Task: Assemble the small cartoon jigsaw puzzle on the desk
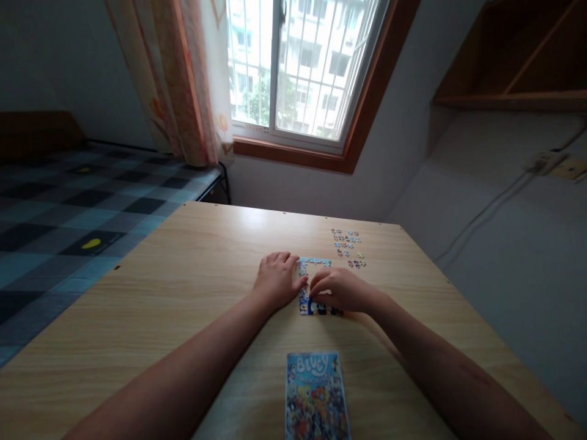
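Note:
A partly assembled jigsaw puzzle (303,307) lies flat on the wooden table, its border joined around an open middle where bare wood shows. My left hand (276,278) rests palm down along the puzzle's left side, fingers apart, with the thumb touching its left edge. Over the right part of the puzzle is my right hand (339,288). Its thumb and fingers pinch a small jigsaw piece (311,297) low in the left part of the frame, mostly hidden by the fingertips. Loose jigsaw pieces (345,245) lie scattered beyond the right hand.
Nearer me on the table (220,256) lies a Bluey picture box (316,394). A bed with a checked cover (105,195) stands at the left. Behind the table are a curtain (183,79) and a barred window (307,73); a wall shelf (513,101) hangs at right.

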The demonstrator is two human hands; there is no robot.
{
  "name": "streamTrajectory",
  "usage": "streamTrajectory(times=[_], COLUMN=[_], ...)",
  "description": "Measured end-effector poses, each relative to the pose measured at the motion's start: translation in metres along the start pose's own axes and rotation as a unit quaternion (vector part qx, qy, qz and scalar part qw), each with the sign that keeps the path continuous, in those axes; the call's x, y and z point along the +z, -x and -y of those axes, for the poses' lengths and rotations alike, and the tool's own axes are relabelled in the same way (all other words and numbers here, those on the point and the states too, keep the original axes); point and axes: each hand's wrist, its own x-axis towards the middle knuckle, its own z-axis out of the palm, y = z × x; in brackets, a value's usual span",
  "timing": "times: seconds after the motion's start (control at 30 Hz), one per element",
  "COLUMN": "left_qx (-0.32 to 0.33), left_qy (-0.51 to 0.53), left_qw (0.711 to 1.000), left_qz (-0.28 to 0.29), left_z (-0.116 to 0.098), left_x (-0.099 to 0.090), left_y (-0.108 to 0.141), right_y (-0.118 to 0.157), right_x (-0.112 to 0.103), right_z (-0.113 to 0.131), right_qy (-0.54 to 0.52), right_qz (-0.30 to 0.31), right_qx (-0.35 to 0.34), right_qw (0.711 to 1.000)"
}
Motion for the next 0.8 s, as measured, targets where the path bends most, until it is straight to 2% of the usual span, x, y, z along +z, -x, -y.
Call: streamTrajectory(times=[0.17,0.23,0.3,0.4,0.47,0.63,0.8], left_qx=[0.005,0.006,0.006,0.011,0.019,0.028,0.033], left_qy=[0.002,0.006,0.009,0.013,0.015,0.009,0.004], left_qw=[1.0,1.0,1.0,1.0,1.0,0.999,0.998], left_qz=[-0.009,-0.008,-0.006,-0.005,0.003,0.035,0.056], left_z=[0.001,0.0,0.0,-0.001,-0.002,-0.004,-0.01], left_x=[0.001,0.0,0.0,-0.001,-0.001,-0.004,-0.008], left_y=[0.0,0.0,0.0,0.001,0.002,0.005,0.008], right_y=[0.002,0.004,0.007,0.018,0.031,0.069,0.082], right_x=[-0.009,-0.021,-0.034,-0.047,-0.047,-0.022,-0.006], right_z=[0.006,0.009,0.008,-0.004,-0.02,-0.071,-0.1], right_qy=[0.004,-0.002,-0.001,0.028,0.057,0.099,-0.012], right_qz=[-0.001,-0.047,-0.144,-0.32,-0.403,-0.496,-0.532], right_qx=[0.004,-0.001,0.004,0.042,0.086,0.204,0.306], right_qw=[1.0,0.999,0.989,0.946,0.91,0.838,0.79])
